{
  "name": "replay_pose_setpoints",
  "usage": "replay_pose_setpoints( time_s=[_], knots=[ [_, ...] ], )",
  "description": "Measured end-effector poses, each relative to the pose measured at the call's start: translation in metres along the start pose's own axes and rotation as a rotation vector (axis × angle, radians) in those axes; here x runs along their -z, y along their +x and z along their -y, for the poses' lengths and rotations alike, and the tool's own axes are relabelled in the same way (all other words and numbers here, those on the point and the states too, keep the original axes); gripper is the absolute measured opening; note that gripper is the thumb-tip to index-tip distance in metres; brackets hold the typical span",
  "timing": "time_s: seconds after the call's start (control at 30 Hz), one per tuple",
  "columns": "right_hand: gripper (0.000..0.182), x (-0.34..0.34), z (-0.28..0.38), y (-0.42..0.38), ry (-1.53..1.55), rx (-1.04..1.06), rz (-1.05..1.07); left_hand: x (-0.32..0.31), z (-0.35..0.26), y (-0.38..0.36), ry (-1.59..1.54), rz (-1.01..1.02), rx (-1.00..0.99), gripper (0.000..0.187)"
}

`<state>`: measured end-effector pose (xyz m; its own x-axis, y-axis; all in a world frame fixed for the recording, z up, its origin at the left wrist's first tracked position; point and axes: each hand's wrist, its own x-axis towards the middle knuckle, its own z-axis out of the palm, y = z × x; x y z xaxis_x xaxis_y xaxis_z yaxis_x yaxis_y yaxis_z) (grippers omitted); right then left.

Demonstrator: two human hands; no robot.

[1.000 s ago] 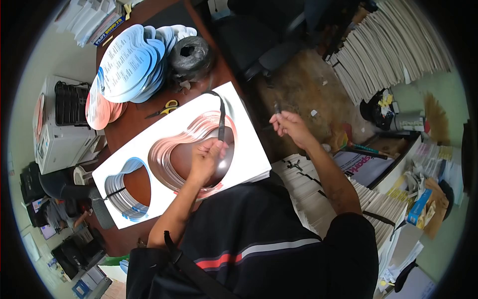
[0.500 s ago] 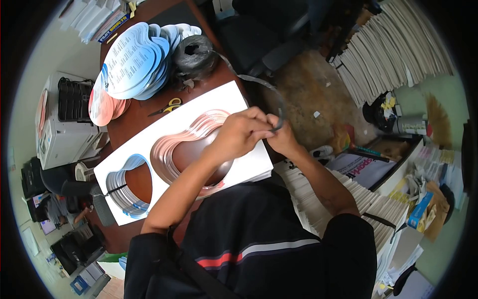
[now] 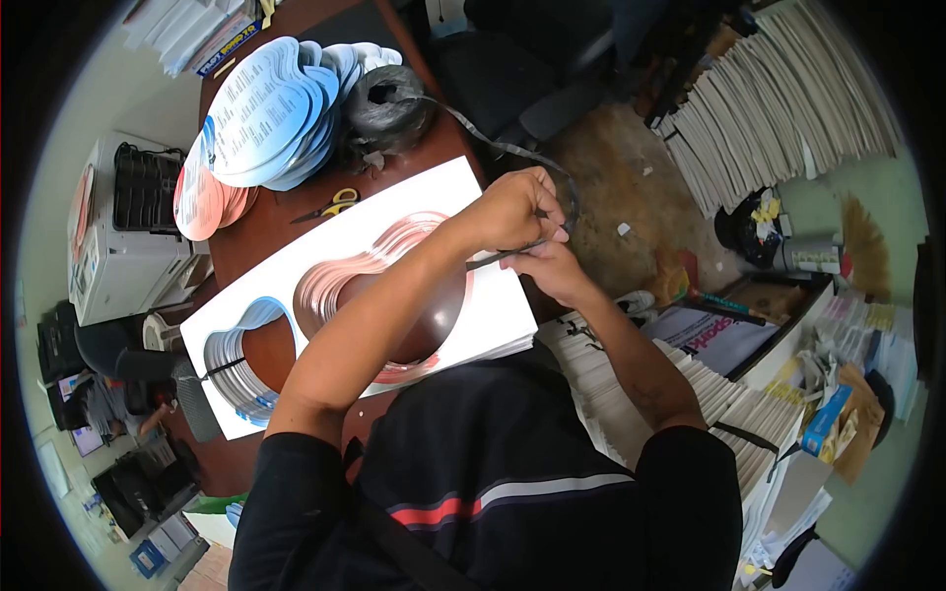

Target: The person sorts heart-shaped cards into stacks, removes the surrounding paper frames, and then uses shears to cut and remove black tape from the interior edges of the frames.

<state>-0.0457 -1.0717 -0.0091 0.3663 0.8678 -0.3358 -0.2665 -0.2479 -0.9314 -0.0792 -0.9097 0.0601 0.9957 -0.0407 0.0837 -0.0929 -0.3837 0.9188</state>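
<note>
A stack of white sheets (image 3: 498,295) with large die-cut openings lies tilted across the desk in front of me, a dark band tied round its left end. My left hand (image 3: 519,209) is closed at the stack's right end, fingers curled on a dark plastic strip (image 3: 490,260). Just below it, my right hand (image 3: 552,271) pinches the same strip between thumb and fingers. The strip loops up from the hands to a black roll of plastic twine (image 3: 390,106) at the back of the desk. My left forearm covers part of the larger opening.
Yellow-handled scissors (image 3: 340,201) lie behind the stack. Blue printed cut-outs (image 3: 271,118) and pink ones (image 3: 212,197) are piled at the back left. A white printer (image 3: 128,246) stands left. Bundled paper (image 3: 680,379) sits at my right. Another person (image 3: 113,406) is at far left.
My left hand has moved right and slightly up, over the right hand, and a length of strip now shows towards the stack. My right hand has shifted slightly down.
</note>
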Motion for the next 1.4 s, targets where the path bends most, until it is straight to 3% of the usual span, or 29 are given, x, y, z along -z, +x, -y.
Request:
replay_pose_setpoints(
  time_s=[0.07, 0.17, 0.27, 0.37, 0.43, 0.6, 0.8, 0.9, 0.93, 1.0, 1.13, 1.27, 1.37, 1.4],
  knots=[
    [0.018, 0.008, 0.002, -0.001, 0.188, -0.005, 0.141, 0.001, -0.001, 0.003, 0.064, -0.02, -0.013, 0.019],
    [0.02, 0.001, -0.011, 0.005, 0.367, 0.074, 0.007, -0.003, 0.003, 0.001, 0.016, -0.019, -0.022, 0.015],
    [0.024, -0.007, 0.009, 0.0, 0.391, 0.017, -0.031, 0.005, 0.006, -0.015, -0.207, -0.225, 0.168, 0.014],
    [0.025, 0.001, 0.008, -0.001, 0.275, 0.078, 0.058, 0.033, 0.016, -0.055, -0.354, -0.105, 0.423, 0.018],
    [0.023, 0.007, 0.017, 0.002, 0.096, 0.165, 0.098, 0.033, 0.016, -0.08, -0.197, 0.194, 0.487, 0.018],
    [0.012, 0.014, 0.03, 0.005, -0.076, 0.164, 0.189, 0.01, 0.023, -0.093, -0.142, 0.048, 0.412, 0.013],
    [0.012, -0.001, 0.053, -0.002, -0.683, 0.334, 0.071, 0.002, 0.031, -0.1, -0.259, -0.072, 0.442, 0.013],
    [0.013, -0.004, 0.035, 0.008, -0.886, 0.959, -0.051, -0.005, 0.037, -0.105, -0.47, -0.218, 0.429, 0.01],
    [0.014, -0.004, 0.03, 0.009, -0.934, 1.046, -0.073, -0.003, 0.034, -0.104, -0.521, -0.217, 0.483, 0.01],
    [0.015, -0.009, 0.023, 0.007, -0.947, 1.104, -0.093, 0.002, 0.026, -0.104, -0.624, -0.219, 0.591, 0.013],
    [0.014, -0.016, 0.025, 0.006, -0.897, 1.154, -0.114, 0.004, 0.026, -0.1, -0.646, -0.111, 0.508, 0.019],
    [0.018, -0.014, 0.036, -0.001, -0.827, 1.137, -0.14, -0.005, 0.011, -0.106, -0.02, -0.23, 0.459, 0.01],
    [0.015, -0.014, 0.044, -0.019, -0.936, 0.839, -0.102, -0.005, -0.027, -0.11, 0.666, -0.2, 0.118, 0.005],
    [0.014, -0.015, 0.05, -0.021, -0.971, 0.821, -0.092, -0.007, -0.026, -0.108, 0.702, -0.202, 0.1, 0.006]
  ],
)
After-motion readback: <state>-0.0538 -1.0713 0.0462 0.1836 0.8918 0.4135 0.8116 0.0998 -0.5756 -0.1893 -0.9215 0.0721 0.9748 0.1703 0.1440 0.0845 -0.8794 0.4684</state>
